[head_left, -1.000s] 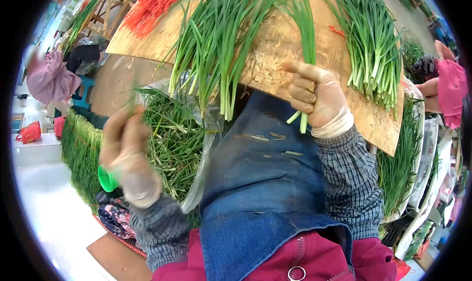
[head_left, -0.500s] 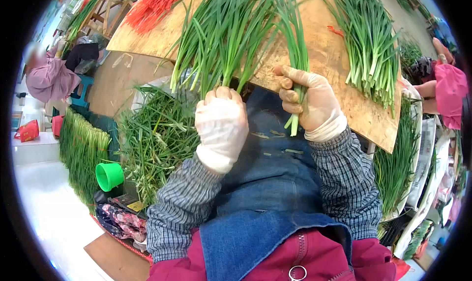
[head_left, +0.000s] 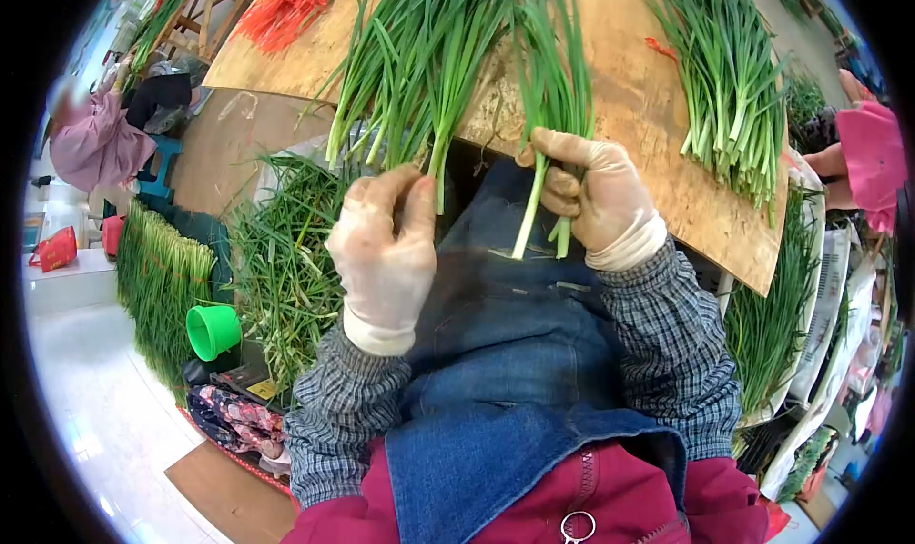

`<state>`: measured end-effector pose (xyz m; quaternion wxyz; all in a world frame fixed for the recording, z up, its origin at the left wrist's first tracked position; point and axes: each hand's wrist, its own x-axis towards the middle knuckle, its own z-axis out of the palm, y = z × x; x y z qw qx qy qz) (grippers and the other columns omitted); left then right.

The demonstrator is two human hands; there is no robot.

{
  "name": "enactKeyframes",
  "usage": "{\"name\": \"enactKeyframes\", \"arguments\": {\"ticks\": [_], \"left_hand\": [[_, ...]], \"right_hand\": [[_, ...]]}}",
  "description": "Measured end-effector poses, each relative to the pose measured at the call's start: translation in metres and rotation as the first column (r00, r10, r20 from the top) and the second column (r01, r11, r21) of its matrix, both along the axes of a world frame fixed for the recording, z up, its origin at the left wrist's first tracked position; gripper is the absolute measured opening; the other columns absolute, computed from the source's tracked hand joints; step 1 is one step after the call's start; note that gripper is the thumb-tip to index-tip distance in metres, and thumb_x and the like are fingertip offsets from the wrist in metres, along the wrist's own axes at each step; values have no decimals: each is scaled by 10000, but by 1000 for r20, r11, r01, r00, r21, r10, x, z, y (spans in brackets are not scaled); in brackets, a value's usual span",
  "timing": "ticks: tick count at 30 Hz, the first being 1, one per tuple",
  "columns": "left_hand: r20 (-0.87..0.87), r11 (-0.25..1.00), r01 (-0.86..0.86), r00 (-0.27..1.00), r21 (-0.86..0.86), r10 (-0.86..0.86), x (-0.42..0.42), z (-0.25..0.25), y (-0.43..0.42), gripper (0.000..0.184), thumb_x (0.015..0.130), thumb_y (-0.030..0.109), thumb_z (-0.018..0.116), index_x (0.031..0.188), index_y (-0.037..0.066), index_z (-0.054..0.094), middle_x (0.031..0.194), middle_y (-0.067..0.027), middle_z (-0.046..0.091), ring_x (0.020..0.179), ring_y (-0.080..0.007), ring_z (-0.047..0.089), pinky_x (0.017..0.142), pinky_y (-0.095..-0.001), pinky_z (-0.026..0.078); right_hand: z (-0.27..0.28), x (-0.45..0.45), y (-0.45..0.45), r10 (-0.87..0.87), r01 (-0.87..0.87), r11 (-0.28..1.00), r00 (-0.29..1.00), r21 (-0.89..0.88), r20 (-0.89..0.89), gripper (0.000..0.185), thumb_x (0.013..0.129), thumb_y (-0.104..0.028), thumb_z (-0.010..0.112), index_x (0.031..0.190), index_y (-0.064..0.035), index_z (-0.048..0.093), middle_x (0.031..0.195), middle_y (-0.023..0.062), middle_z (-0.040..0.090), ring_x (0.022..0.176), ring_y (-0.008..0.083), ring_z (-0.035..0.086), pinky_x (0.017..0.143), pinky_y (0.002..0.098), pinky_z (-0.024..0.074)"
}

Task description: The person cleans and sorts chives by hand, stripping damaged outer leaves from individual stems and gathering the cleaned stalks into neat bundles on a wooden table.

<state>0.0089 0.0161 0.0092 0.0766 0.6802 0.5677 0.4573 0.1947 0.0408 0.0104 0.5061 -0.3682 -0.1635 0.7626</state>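
My right hand (head_left: 600,196), in a thin whitish glove, is closed around a small bunch of garlic chives (head_left: 558,96). Their pale stem ends stick out below the fingers, one stalk slanting apart from the others. My left hand (head_left: 386,253), gloved too, is at the lower ends of a loose pile of garlic chives (head_left: 419,58) on the wooden board (head_left: 629,115). Its thumb and index finger come together at the stems; what lies between them is hidden. One stalk from the pile hangs down just right of the thumb.
A larger bunch of chives (head_left: 729,96) lies at the board's right. Red ties (head_left: 291,6) are at its upper left. Leaf scraps (head_left: 286,268) heap below left, near a green bucket (head_left: 213,332) and standing chives (head_left: 162,287). A person (head_left: 100,144) sits at far left.
My left hand has shifted left and slightly down, its fist loosening to a thumb-and-finger pinch. Another stalk now shows in my right hand's bunch, which has spread to the left.
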Motion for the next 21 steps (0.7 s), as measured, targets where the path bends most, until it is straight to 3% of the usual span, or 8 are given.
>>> {"name": "enactKeyframes", "arguments": {"ticks": [3, 6, 9, 10, 12, 16, 18, 21], "left_hand": [[-404, 996, -65, 914, -62, 34, -1, -15, 8, 264, 788, 280, 612, 798, 16, 606, 690, -136, 606, 561, -274, 594, 527, -353, 472], [-452, 897, -208, 892, -389, 11, 10, -14, 12, 253, 796, 250, 622, 881, 11, 629, 810, -164, 639, 656, -262, 629, 619, -328, 493], [-226, 974, -106, 972, -200, 60, 13, -8, 4, 225, 786, 186, 640, 891, -12, 618, 802, -152, 641, 645, -213, 630, 602, -299, 491], [-33, 999, 33, 999, 1, -33, 16, -4, 4, 213, 782, 130, 644, 918, -31, 611, 787, -131, 639, 642, -155, 611, 592, -267, 483], [181, 958, 173, 974, -227, -133, 23, 23, 2, 290, 760, 215, 650, 909, -28, 598, 769, -152, 619, 652, -247, 613, 621, -317, 485], [424, 689, 397, 894, -606, -143, 42, 32, 34, 249, 796, 190, 582, 901, -33, 618, 755, -165, 621, 697, -216, 618, 616, -289, 474], [510, 631, 548, 818, -548, -266, 42, 26, 42, 242, 807, 184, 569, 870, -47, 606, 694, -156, 613, 607, -186, 606, 549, -270, 459], [486, 875, 288, 871, -389, -71, 10, 42, 29, 178, 819, 175, 562, 813, 5, 616, 582, -54, 576, 468, -113, 523, 427, -233, 377]], "right_hand": [[1, 4, -1, -21, 21, 999, 1000, -29, -2, 69, 816, -58, 556, 818, 10, 561, 700, 81, 579, 424, 52, 393, 364, 183, 279], [8, 4, -3, -31, 31, 1000, 996, 3, 81, 61, 808, -47, 558, 833, 8, 558, 696, 75, 579, 420, 42, 395, 356, 175, 278], [24, 1, -8, -76, 54, 995, 958, 86, 276, 74, 793, -35, 563, 851, 8, 546, 680, 71, 574, 400, 30, 387, 347, 164, 278], [32, 1, -10, -88, 55, 992, 946, 113, 313, 73, 782, -29, 573, 839, 9, 548, 664, 61, 568, 403, 34, 397, 349, 160, 280], [35, 1, -9, -72, 23, 992, 914, 125, 400, 77, 757, -18, 592, 826, 2, 567, 651, 37, 564, 407, 38, 403, 359, 161, 281], [32, -4, -15, -54, -29, 981, 910, 192, 411, 183, 737, -1, 624, 920, 3, 616, 741, 10, 595, 550, 38, 479, 480, 169, 363], [34, -6, -18, -71, -50, 968, 884, 245, 462, 221, 729, -8, 631, 948, 13, 614, 761, 13, 599, 590, 47, 501, 520, 179, 392], [50, 4, -20, -135, -11, 963, 844, 268, 519, 220, 727, 1, 622, 947, 9, 608, 728, 15, 597, 531, 45, 482, 462, 175, 376]]}}
